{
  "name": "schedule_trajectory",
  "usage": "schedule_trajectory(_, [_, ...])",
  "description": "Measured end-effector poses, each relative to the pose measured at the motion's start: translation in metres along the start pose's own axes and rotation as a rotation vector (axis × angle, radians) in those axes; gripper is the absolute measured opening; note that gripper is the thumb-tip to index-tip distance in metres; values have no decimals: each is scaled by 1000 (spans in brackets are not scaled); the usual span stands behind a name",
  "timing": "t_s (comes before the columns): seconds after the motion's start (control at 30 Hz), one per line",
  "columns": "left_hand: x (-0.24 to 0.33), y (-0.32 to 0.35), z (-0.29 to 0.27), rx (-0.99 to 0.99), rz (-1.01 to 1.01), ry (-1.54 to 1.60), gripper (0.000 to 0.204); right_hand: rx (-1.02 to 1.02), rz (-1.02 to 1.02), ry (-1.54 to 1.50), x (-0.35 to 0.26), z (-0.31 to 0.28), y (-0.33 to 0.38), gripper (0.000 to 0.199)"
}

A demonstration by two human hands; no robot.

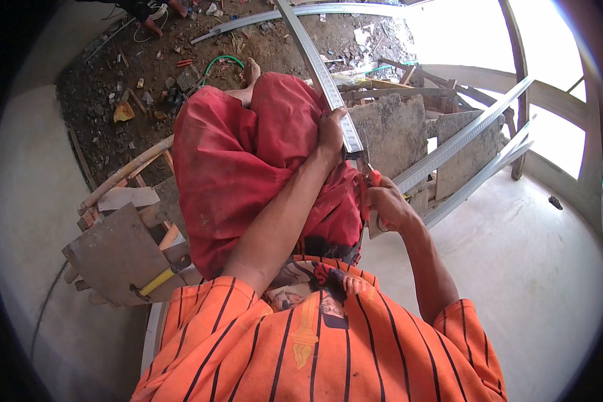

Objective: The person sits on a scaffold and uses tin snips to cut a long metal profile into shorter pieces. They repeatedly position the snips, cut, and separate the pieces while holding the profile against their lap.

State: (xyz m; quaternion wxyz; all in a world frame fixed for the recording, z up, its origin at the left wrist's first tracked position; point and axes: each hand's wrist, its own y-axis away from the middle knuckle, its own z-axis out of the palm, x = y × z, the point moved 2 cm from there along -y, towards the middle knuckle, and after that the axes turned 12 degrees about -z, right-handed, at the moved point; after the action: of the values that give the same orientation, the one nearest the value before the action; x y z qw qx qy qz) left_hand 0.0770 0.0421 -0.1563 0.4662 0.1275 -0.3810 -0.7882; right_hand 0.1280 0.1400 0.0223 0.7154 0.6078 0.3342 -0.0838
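Observation:
A long silver metal channel (313, 63) runs from the top of the view down to beside my right knee. My left hand (331, 134) is closed around it near its lower end. Red-handled metal snips (366, 194) are in my right hand (387, 203), whose fingers wrap the handles. The blades of the snips meet the channel's lower end, where a dark bent piece shows. How deep the blades sit in the metal cannot be made out. Red trousers (248, 161) cover my bent legs just left of the channel.
More silver channels (459, 145) lean at the right across worn boards (392, 130). A hammer with a yellow handle (157, 280) rests on a board at the left. Rubble and a green hose (220, 60) cover the ground ahead. Another person's foot (153, 27) shows at the upper left.

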Motion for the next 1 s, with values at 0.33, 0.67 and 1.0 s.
schedule_trajectory(0.33, [9,14,7,-14,-68,49,24,6,157,-509,7,5,0,40])
schedule_trajectory(0.67, [19,33,14,-88,-103,155,28,-41,112,-439,-22,10,-1,45])
schedule_trajectory(1.0, [21,38,19,-98,-132,234,28,-29,150,-574,6,17,-2,46])
